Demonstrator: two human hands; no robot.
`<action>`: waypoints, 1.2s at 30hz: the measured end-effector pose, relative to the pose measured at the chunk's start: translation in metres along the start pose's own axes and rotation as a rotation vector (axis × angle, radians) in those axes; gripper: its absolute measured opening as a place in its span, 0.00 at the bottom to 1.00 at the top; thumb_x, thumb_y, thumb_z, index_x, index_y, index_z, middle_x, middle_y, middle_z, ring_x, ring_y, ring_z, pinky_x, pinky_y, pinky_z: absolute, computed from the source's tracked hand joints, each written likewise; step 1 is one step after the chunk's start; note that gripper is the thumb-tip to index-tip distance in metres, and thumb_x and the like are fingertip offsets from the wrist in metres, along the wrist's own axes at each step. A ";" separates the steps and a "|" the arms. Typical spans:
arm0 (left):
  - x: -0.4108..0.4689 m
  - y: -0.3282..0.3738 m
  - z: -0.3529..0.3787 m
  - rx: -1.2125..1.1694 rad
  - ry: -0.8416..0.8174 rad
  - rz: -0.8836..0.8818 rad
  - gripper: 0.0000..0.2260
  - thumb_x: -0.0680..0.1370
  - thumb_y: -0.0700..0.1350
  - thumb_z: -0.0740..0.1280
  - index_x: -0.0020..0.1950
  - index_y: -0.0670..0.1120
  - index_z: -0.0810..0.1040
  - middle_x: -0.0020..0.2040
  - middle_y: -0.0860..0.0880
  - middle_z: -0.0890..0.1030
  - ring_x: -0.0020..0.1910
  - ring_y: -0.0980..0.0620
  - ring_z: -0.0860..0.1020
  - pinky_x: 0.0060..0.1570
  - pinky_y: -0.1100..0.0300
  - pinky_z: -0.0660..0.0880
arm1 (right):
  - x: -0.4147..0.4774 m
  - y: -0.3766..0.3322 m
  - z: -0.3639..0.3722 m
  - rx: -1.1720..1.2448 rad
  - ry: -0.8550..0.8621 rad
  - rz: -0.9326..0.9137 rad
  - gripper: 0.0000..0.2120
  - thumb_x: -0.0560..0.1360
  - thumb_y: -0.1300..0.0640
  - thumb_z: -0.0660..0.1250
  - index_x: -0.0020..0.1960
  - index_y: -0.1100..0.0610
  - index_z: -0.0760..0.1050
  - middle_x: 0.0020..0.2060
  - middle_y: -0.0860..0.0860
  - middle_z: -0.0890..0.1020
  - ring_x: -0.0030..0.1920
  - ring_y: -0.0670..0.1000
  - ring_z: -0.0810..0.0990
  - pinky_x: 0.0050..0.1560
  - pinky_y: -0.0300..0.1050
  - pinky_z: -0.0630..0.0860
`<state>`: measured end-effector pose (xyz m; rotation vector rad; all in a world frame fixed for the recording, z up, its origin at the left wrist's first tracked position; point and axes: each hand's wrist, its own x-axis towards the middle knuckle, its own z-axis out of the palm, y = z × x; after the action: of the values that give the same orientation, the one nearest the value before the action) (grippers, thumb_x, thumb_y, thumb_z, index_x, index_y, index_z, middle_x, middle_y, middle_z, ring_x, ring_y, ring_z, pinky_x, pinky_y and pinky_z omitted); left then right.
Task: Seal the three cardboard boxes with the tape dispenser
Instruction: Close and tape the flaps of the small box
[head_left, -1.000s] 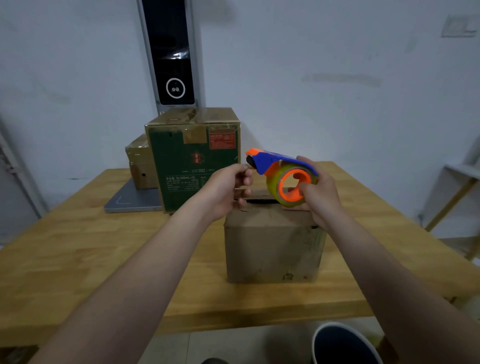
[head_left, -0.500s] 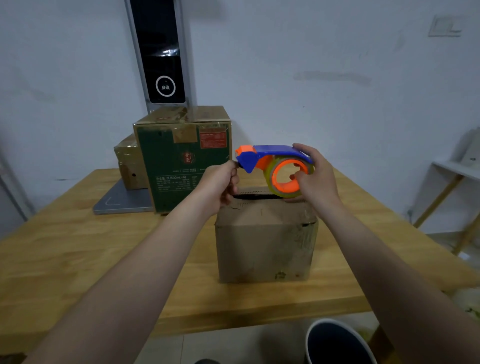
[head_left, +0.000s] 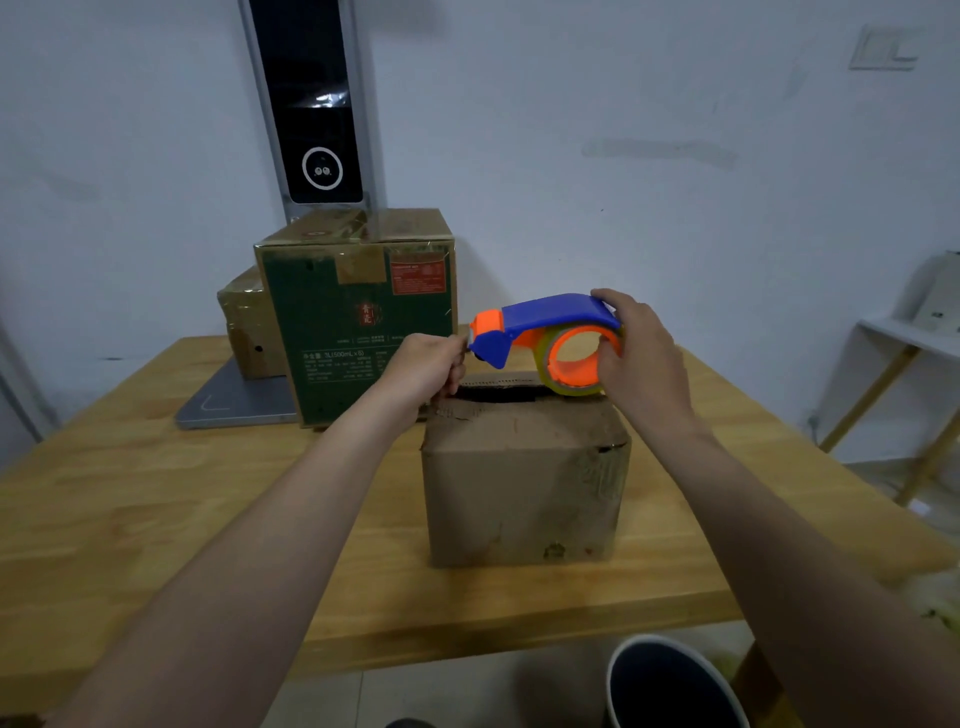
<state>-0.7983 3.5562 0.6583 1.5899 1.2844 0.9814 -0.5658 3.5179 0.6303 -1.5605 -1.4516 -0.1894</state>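
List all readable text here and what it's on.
"3L(500mL×6)", last digit unsure: white print on green box front.
Red label on it: too blurred.
Red emblem at its centre: unreadable.
Brown box, tape dispenser: no text seen.

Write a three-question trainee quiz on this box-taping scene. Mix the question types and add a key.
1. True or false: the right hand grips the tape dispenser.
2. The top of the brown box is: A) taped shut, B) open, showing a dark gap, C) covered by a lid.
3. Which hand's fingers pinch at the dispenser's orange front end?

Key: 1 true. 2 B. 3 the left hand.
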 end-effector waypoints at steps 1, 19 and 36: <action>0.000 -0.002 0.000 0.023 0.019 0.004 0.19 0.84 0.48 0.60 0.33 0.47 0.70 0.27 0.51 0.74 0.29 0.53 0.72 0.35 0.59 0.70 | -0.003 0.001 0.002 0.003 -0.016 0.035 0.25 0.78 0.60 0.62 0.72 0.43 0.67 0.61 0.48 0.77 0.56 0.54 0.77 0.53 0.55 0.77; -0.023 -0.043 -0.063 0.035 0.116 -0.063 0.19 0.84 0.52 0.61 0.34 0.48 0.70 0.29 0.52 0.75 0.32 0.54 0.70 0.38 0.57 0.67 | -0.021 -0.058 0.038 -0.108 -0.217 0.070 0.18 0.79 0.57 0.60 0.69 0.48 0.69 0.54 0.56 0.80 0.53 0.66 0.77 0.49 0.57 0.75; -0.007 -0.067 -0.122 -0.105 0.184 -0.092 0.16 0.84 0.50 0.64 0.36 0.49 0.73 0.30 0.50 0.73 0.34 0.50 0.72 0.44 0.53 0.74 | -0.012 -0.046 0.022 0.051 -0.082 0.073 0.36 0.76 0.68 0.60 0.75 0.37 0.59 0.48 0.49 0.78 0.44 0.55 0.79 0.39 0.55 0.80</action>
<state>-0.9349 3.5738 0.6357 1.3739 1.3937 1.1386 -0.6180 3.5180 0.6346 -1.5924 -1.4487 -0.0461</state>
